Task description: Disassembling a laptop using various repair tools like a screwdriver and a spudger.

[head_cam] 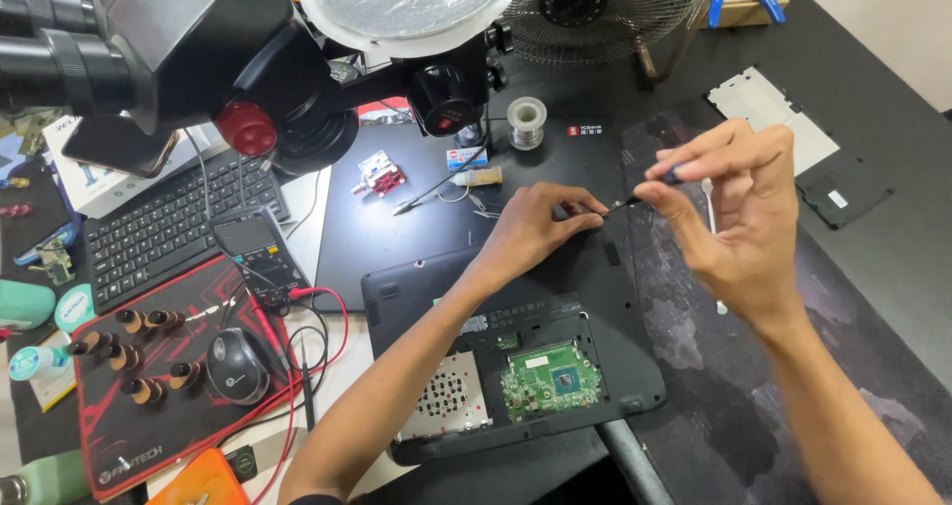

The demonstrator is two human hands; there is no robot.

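A black laptop (595, 297) lies upside down on the dark mat, its bottom hatch open over a green circuit board (552, 378). My left hand (540, 229) rests on the laptop's far edge with fingers pinched at a spot there. My right hand (739, 202) holds a thin screwdriver (645, 193) by its handle, tip pointing left toward my left fingertips.
A microscope head (228, 59) hangs over the upper left. A keyboard (164, 227), multimeter (260, 247) with red leads, mouse (236, 364), solder spool (526, 121), fan (605, 9) and a removed cover panel (783, 118) surround the laptop.
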